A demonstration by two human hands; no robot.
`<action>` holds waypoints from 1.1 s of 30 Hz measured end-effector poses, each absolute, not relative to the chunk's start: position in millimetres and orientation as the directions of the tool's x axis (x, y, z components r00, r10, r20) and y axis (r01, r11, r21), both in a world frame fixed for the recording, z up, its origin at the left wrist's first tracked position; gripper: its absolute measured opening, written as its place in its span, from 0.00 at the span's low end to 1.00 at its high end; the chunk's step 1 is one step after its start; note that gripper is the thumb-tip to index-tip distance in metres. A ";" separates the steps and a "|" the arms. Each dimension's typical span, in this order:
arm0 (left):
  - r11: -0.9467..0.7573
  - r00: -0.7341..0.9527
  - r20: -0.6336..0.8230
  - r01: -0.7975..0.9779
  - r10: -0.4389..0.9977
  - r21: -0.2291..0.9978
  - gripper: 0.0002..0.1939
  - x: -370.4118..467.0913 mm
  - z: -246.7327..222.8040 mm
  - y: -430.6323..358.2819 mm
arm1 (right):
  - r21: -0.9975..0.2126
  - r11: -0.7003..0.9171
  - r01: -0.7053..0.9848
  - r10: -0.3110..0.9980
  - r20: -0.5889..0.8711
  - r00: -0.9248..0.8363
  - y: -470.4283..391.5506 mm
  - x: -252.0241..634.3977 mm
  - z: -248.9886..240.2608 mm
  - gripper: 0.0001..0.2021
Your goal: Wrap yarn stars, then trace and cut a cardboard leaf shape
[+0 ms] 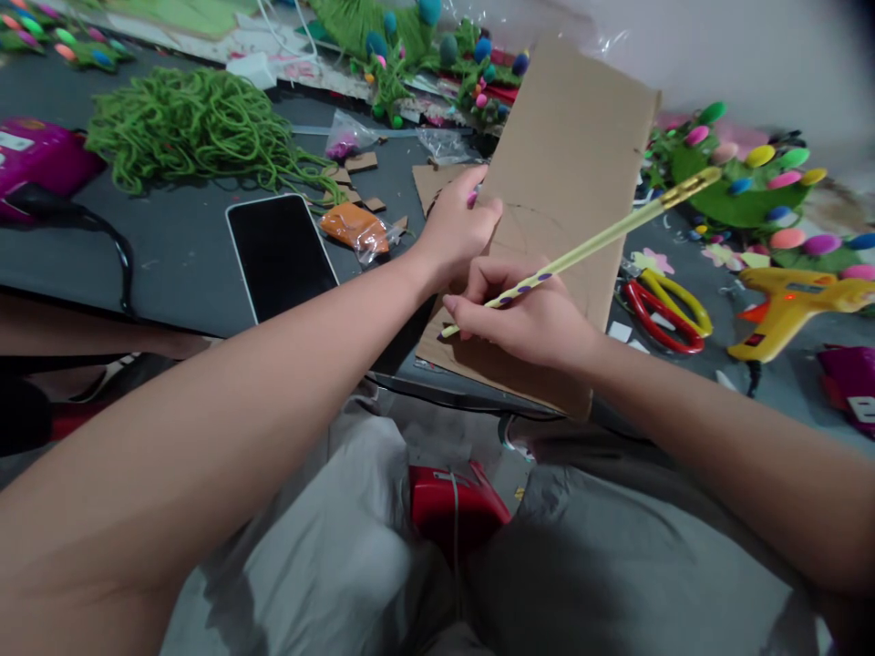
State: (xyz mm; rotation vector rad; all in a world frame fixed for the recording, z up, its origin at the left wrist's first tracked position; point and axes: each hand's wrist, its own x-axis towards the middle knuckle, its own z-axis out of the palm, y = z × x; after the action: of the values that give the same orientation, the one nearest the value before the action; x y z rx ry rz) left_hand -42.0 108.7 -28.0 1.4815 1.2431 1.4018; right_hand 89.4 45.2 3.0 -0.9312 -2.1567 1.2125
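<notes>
My right hand [530, 314] is closed around a pale yellow pencil [608, 235] with dark spots. The pencil slants up to the right, its tip low at the left edge of a long brown cardboard sheet [574, 137]. My left hand [461, 219] lies at the sheet's left side, fingers curled in at the edge. A small pink-purple spot shows between those fingers; I cannot tell what it is. Faint curved pencil lines mark the cardboard above my right hand. Another brown cardboard piece [427, 182] shows partly behind my left hand.
A phone [277, 251], green yarn [195, 123] and an orange packet [352, 226] lie left. Red-and-yellow-handled pliers [666, 310] and a yellow glue gun [786, 305] with a lit light lie right. Colourful green decorations [745, 182] stand behind. A red object [455, 506] is below the table.
</notes>
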 end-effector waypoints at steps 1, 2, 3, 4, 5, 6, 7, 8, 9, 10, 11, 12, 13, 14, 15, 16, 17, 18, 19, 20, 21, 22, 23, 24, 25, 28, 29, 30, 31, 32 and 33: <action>-0.260 -0.068 0.273 0.156 0.960 0.953 0.15 -41.7 -27.2 107.8 | -0.871 0.375 0.317 0.756 0.090 -0.648 45.2 89.6 2.7 0.16; -0.260 -0.071 0.273 0.151 0.959 0.954 0.14 -41.4 -26.9 107.5 | -0.877 0.368 0.309 0.758 0.090 -0.646 45.2 89.8 2.4 0.16; -0.260 -0.073 0.273 0.142 0.959 0.955 0.14 -41.1 -27.2 107.7 | -0.887 0.354 0.298 0.763 0.089 -0.640 45.2 89.9 2.2 0.15; -0.264 -0.077 0.275 0.130 0.958 0.956 0.14 -41.0 -27.9 108.5 | -0.895 0.342 0.286 0.768 0.090 -0.634 45.2 89.9 2.0 0.15; -0.266 -0.079 0.277 0.119 0.958 0.957 0.14 -41.0 -29.0 109.6 | -0.899 0.338 0.277 0.769 0.094 -0.632 45.1 89.9 1.8 0.16; -0.269 -0.078 0.279 0.111 0.957 0.957 0.14 -41.0 -30.4 111.0 | -0.899 0.346 0.270 0.762 0.102 -0.639 45.1 89.8 1.7 0.16; -0.273 -0.077 0.282 0.107 0.956 0.956 0.13 -41.2 -31.7 112.4 | -0.895 0.358 0.266 0.752 0.108 -0.650 45.2 89.7 1.5 0.17; -0.279 -0.073 0.288 0.108 0.955 0.954 0.13 -41.4 -33.0 113.7 | -0.892 0.366 0.265 0.744 0.110 -0.659 45.2 89.6 1.3 0.17; -0.285 -0.071 0.294 0.109 0.953 0.952 0.13 -41.5 -34.0 114.8 | -0.893 0.365 0.262 0.742 0.110 -0.661 45.2 89.5 1.0 0.17; -0.291 -0.069 0.299 0.110 0.952 0.950 0.12 -41.7 -34.8 115.6 | -0.898 0.357 0.258 0.748 0.109 -0.655 45.2 89.5 0.7 0.17; -0.295 -0.071 0.304 0.110 0.950 0.949 0.11 -41.8 -35.4 116.3 | -0.903 0.347 0.252 0.758 0.111 -0.643 45.2 89.5 0.4 0.16; -0.299 -0.075 0.308 0.108 0.949 0.948 0.11 -41.7 -35.7 116.7 | -0.907 0.341 0.247 0.766 0.116 -0.633 45.2 89.6 0.0 0.16; -0.302 -0.078 0.311 0.101 0.947 0.948 0.10 -41.5 -35.9 116.9 | -0.905 0.347 0.245 0.765 0.122 -0.632 45.1 89.7 -0.3 0.15; -0.307 -0.082 0.314 0.090 0.946 0.948 0.10 -41.2 -36.1 117.0 | -0.899 0.365 0.244 0.755 0.132 -0.642 45.1 89.8 -0.5 0.15; -0.312 -0.086 0.318 0.079 0.944 0.947 0.10 -40.8 -36.2 117.0 | -0.890 0.385 0.245 0.742 0.140 -0.656 45.0 89.9 -0.6 0.16; -0.316 -0.089 0.322 0.068 0.943 0.946 0.10 -40.3 -36.3 117.0 | -0.884 0.397 0.245 0.731 0.144 -0.667 44.8 90.0 -0.7 0.16; -0.318 -0.092 0.323 0.057 0.942 0.946 0.10 -39.9 -36.4 117.1 | -0.885 0.399 0.241 0.727 0.145 -0.671 44.7 89.9 -0.7 0.16; -0.318 -0.094 0.321 0.049 0.942 0.947 0.10 -39.5 -36.6 117.1 | -0.891 0.389 0.235 0.731 0.144 -0.667 44.6 89.9 -0.6 0.16; -0.316 -0.094 0.319 0.041 0.943 0.948 0.09 -39.1 -36.7 117.2 | -0.898 0.375 0.229 0.741 0.142 -0.656 44.5 89.8 -0.6 0.16; -0.314 -0.094 0.316 0.034 0.944 0.949 0.09 -38.9 -36.8 117.4 | -0.903 0.365 0.226 0.750 0.141 -0.646 44.6 89.7 -0.6 0.15; -0.311 -0.094 0.313 0.029 0.945 0.950 0.09 -38.8 -36.8 117.6 | -0.903 0.365 0.229 0.751 0.140 -0.645 44.7 89.7 -0.6 0.15; -0.311 -0.097 0.313 0.026 0.945 0.950 0.09 -38.8 -36.8 117.7 | -0.897 0.373 0.237 0.745 0.137 -0.653 44.9 89.8 -0.6 0.16; -0.313 -0.100 0.314 0.025 0.944 0.949 0.09 -38.9 -36.7 118.0 | -0.891 0.383 0.246 0.736 0.133 -0.664 45.2 89.9 -0.6 0.16; -0.314 -0.103 0.315 0.025 0.943 0.949 0.09 -39.0 -36.6 118.2 | -0.887 0.386 0.252 0.730 0.127 -0.672 45.4 90.0 -0.7 0.16; -0.312 -0.106 0.313 0.025 0.944 0.950 0.09 -39.2 -36.5 118.4 | -0.889 0.381 0.253 0.728 0.120 -0.675 45.6 90.1 -0.6 0.16; -0.295 -0.105 0.295 0.013 0.950 0.955 0.09 -39.5 -36.2 119.0 | -0.903 0.353 0.244 0.752 0.118 -0.649 46.0 90.0 -0.1 0.16; -0.289 -0.101 0.288 0.007 0.952 0.957 0.10 -39.5 -36.1 119.0 | -0.898 0.361 0.251 0.750 0.119 -0.650 46.0 89.9 0.3 0.15; -0.287 -0.096 0.286 0.000 0.953 0.958 0.10 -39.4 -35.9 118.7 | -0.888 0.375 0.266 0.739 0.113 -0.664 46.1 89.9 0.7 0.15; -0.289 -0.090 0.287 -0.003 0.954 0.957 0.10 -39.3 -35.6 118.3 | -0.877 0.391 0.279 0.726 0.108 -0.679 46.2 89.8 1.1 0.16; -0.291 -0.085 0.290 -0.002 0.953 0.957 0.10 -39.2 -35.3 117.6 | -0.871 0.399 0.288 0.719 0.102 -0.687 46.2 89.8 1.4 0.16; -0.291 -0.084 0.290 0.002 0.953 0.957 0.10 -39.0 -34.9 117.0 | -0.872 0.395 0.289 0.719 0.098 -0.689 46.3 89.8 1.7 0.16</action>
State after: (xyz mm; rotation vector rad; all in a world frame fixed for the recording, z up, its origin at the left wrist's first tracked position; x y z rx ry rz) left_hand -39.0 117.0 -34.9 1.3752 1.1092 1.4937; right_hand 89.8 46.3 1.7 -0.8616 -2.1930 1.2355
